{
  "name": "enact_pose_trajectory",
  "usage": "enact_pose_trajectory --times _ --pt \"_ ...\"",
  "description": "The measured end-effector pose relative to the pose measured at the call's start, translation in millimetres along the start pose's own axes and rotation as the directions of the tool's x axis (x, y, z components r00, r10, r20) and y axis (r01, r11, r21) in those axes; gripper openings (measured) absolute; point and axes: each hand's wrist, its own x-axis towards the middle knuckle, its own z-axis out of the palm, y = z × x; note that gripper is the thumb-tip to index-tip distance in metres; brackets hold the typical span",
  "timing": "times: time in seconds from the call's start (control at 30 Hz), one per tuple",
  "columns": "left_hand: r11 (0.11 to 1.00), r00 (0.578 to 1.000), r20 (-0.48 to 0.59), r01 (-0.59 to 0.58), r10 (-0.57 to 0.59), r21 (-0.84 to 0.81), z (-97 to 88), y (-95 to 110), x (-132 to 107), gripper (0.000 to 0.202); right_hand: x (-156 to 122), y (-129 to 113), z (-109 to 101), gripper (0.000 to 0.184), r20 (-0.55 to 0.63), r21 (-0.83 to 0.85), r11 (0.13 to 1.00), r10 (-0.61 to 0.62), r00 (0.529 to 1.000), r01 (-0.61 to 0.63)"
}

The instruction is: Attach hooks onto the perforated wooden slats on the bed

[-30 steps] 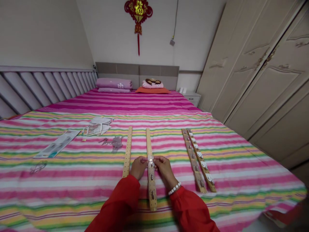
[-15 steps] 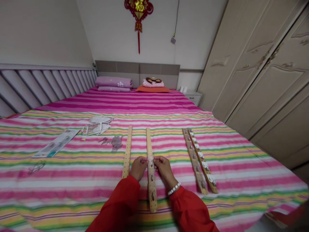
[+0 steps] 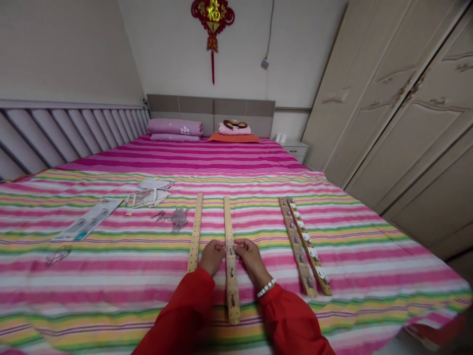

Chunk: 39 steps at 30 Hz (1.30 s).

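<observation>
A long wooden strip [image 3: 228, 219] with small holes lies lengthwise in front of me. My left hand [image 3: 212, 257] and my right hand [image 3: 253, 260] meet over its middle, one on each side. Their fingertips pinch the edges of a clear-backed metal hook [image 3: 230, 250], which lies against the strip. Two similar hooks sit lower on the same strip, the nearer one [image 3: 233, 299] close to its front end. Just left of my left hand is a second perforated wooden strip [image 3: 195, 227] with no hooks on it.
At right lie two hook-bearing strips, one with clear-backed hooks [image 3: 296, 239] and one with white pieces [image 3: 313, 254]. Loose clear hooks [image 3: 179, 218], packaging [image 3: 150, 195], a long packet [image 3: 88, 220] and more clear pieces [image 3: 58, 255] rest at left on the striped bedspread [image 3: 121, 291].
Both hands stay at the same hook, with only slight finger movement. The view has shifted a little; the strips and loose pieces lie as before.
</observation>
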Motion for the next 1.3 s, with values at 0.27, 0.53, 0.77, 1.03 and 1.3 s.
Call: enact_pose_trajectory --times 0.27,0.53,0.77,1.03,1.3 --pt "0.988 0.988 0.049 0.144 -0.147 0.058 -0.4 9 2 0.019 2 2 1 0.040 0.011 0.050 0.999 0.009 1.000 -0.010" --pt "0.961 0.971 0.088 0.203 -0.222 0.186 -2.3 13 8 0.019 11 4 12 0.043 -0.111 -0.165 0.981 0.082 0.990 -0.099" --pt "0.904 0.957 0.166 0.157 -0.239 0.399 -6.1 22 25 0.030 12 6 14 0.050 -0.165 -0.237 0.966 0.067 0.984 -0.106" --pt "0.809 0.956 0.217 0.034 -0.197 0.587 3.9 25 41 0.045 12 5 15 0.047 -0.116 -0.249 0.964 0.061 0.991 -0.088" --pt "0.837 0.939 0.257 0.056 -0.229 0.545 0.4 21 44 0.040 15 12 9 0.048 -0.097 -0.198 0.977 0.063 0.993 -0.081"
